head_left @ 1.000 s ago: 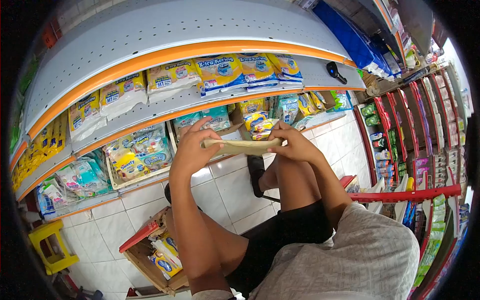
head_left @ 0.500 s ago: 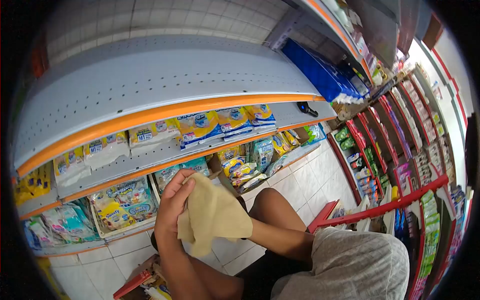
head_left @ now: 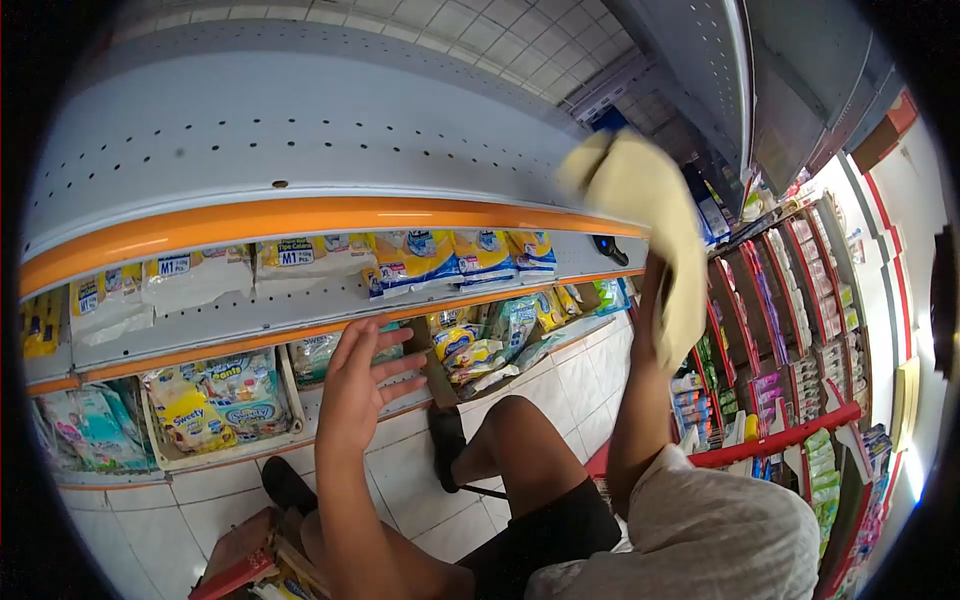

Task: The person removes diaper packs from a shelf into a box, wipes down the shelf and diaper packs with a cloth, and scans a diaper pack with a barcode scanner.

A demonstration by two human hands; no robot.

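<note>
A pale yellow cloth (head_left: 650,195) is draped over my right hand (head_left: 652,300), raised at the right end of the grey shelf (head_left: 330,160). The cloth hides the fingers but moves with that hand. Its upper part is blurred and overlaps the shelf's orange front edge. My left hand (head_left: 357,385) hangs in the air with its fingers spread and nothing in it, in front of the lower shelves. Behind it are a pack of diapers (head_left: 335,350) and a cardboard box (head_left: 440,375) of packs.
Diaper packs (head_left: 415,260) line the shelf below. A white crate (head_left: 295,420) holds more packs at the bottom. A black handheld device (head_left: 610,250) lies on the second shelf. Racks of small goods and a red bar (head_left: 770,440) stand at right. A box (head_left: 245,560) sits by my feet.
My right hand has swung up and right with the cloth, from in front of me to the shelf's right end. My left hand has let go of the cloth and opened.
</note>
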